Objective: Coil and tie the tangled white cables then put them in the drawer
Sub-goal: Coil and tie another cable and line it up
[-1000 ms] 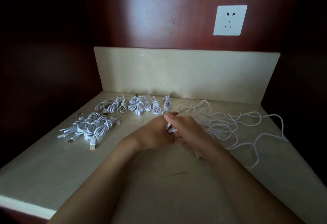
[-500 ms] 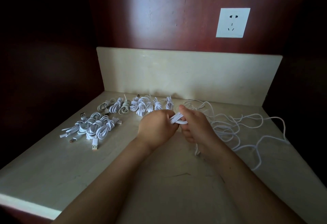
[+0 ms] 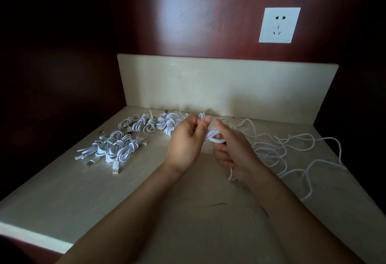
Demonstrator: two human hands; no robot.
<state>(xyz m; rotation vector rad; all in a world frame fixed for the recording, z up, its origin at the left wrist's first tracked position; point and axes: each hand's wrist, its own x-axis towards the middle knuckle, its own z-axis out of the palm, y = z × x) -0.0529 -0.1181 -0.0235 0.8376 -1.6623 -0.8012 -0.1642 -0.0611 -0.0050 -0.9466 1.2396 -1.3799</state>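
Coiled white cable (image 3: pixel 213 136) held up mid-frame, tail hanging down. Tied bundles (image 3: pixel 123 151) in two groups at left. Loose tangled cables (image 3: pixel 268 150) sprawl at right.

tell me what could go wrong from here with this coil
1. The coil is held only by the left hand and right hand; a slack grip could let its loops spring apart.
2. Its tail hangs below the right hand, close to the loose cables; pulling might snag them.
3. Their far loops lie near the right edge of the countertop and could slide off.
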